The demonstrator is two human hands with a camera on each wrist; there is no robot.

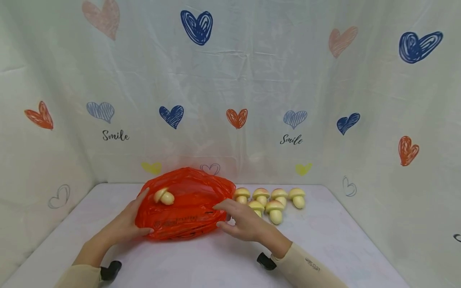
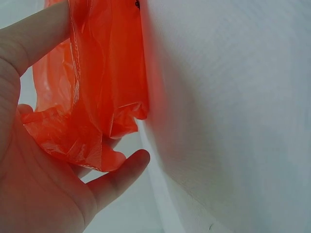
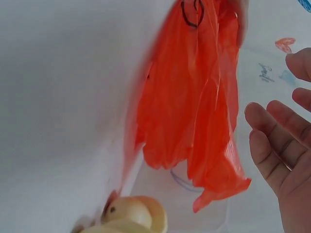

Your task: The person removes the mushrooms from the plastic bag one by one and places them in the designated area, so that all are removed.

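A red plastic bag (image 1: pixel 187 224) lies on the table with its mouth spread wide. One toy-like mushroom (image 1: pixel 164 197) with a pale stem and yellowish cap shows within the red plastic, near its left side. At the bag's left edge is my left hand (image 1: pixel 127 222), thumb and fingers spread apart, with plastic lying between them in the left wrist view. My right hand (image 1: pixel 245 220) is by the bag's right side, fingers loosely bent; in the right wrist view they stand apart from the plastic and hold nothing.
Several similar mushrooms (image 1: pixel 275 206) sit grouped on the white table (image 1: pixel 306 248), right of the bag and beyond my right hand. A white curtain (image 1: pixel 266 88) printed with hearts hangs behind and along both sides.
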